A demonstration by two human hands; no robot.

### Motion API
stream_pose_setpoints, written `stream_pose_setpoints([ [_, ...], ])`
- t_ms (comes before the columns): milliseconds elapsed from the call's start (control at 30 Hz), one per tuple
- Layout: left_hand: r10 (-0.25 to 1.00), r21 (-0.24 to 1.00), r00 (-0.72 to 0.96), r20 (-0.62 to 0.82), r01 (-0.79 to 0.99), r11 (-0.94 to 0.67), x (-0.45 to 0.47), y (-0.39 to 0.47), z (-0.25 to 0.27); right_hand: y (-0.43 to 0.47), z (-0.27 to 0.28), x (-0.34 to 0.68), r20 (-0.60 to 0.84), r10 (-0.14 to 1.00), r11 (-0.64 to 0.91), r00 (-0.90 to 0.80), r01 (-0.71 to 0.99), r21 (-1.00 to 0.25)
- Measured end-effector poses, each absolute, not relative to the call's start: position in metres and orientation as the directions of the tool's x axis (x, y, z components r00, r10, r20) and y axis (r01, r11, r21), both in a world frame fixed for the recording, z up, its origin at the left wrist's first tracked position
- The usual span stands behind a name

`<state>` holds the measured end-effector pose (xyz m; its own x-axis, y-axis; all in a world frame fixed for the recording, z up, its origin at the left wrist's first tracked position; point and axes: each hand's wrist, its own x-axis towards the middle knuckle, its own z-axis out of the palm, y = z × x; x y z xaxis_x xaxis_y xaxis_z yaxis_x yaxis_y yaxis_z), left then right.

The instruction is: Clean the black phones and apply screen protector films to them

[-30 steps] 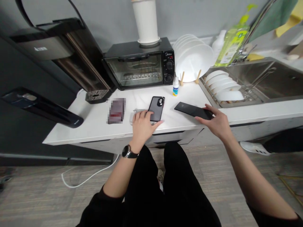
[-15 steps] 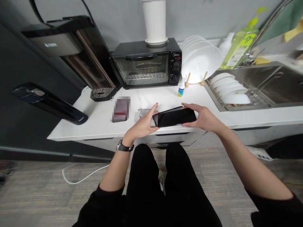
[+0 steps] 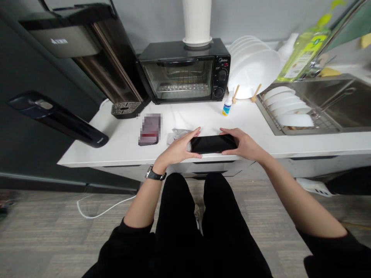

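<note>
A black smartphone lies lengthwise between my two hands at the front of the white counter, dark screen up. My left hand grips its left end, thumb and fingers along opposite long edges. A pale grey strip shows between that palm and the phone. My right hand clasps the other end in the same way. Partly hidden behind my left fingers is a crumpled grey cloth or wrapper. Farther left rests a flat, pixelated phone-shaped object. A small spray bottle with a blue and yellow label stands beyond my right hand.
A black toaster oven carries a white pot. Left of it stands a tall dispenser, with a dark cylindrical bottle nearer me. White plates and a sink are at the right.
The phone was tilted, with a second dark edge showing behind it; now it looks level and that edge lines up with it. My hands have stayed on both ends. The view has shifted slightly.
</note>
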<state>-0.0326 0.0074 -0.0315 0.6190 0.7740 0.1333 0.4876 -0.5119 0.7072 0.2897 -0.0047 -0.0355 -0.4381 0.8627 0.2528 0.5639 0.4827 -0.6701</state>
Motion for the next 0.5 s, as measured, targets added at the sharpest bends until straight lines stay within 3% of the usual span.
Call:
stream_pose_setpoints([
  [233, 0.735, 0.721, 0.662, 0.149, 0.436, -0.539, -0.035, 0.007, -0.028, -0.011, -0.034, 0.311, 0.193, 0.883, 0.418, -0.428, 0.531, -0.737],
  [500, 0.728, 0.728, 0.678, 0.1, 0.448, -0.518, -0.037, 0.01, -0.025, -0.011, -0.035, 0.327, 0.184, 0.878, 0.426, -0.441, 0.549, -0.719],
])
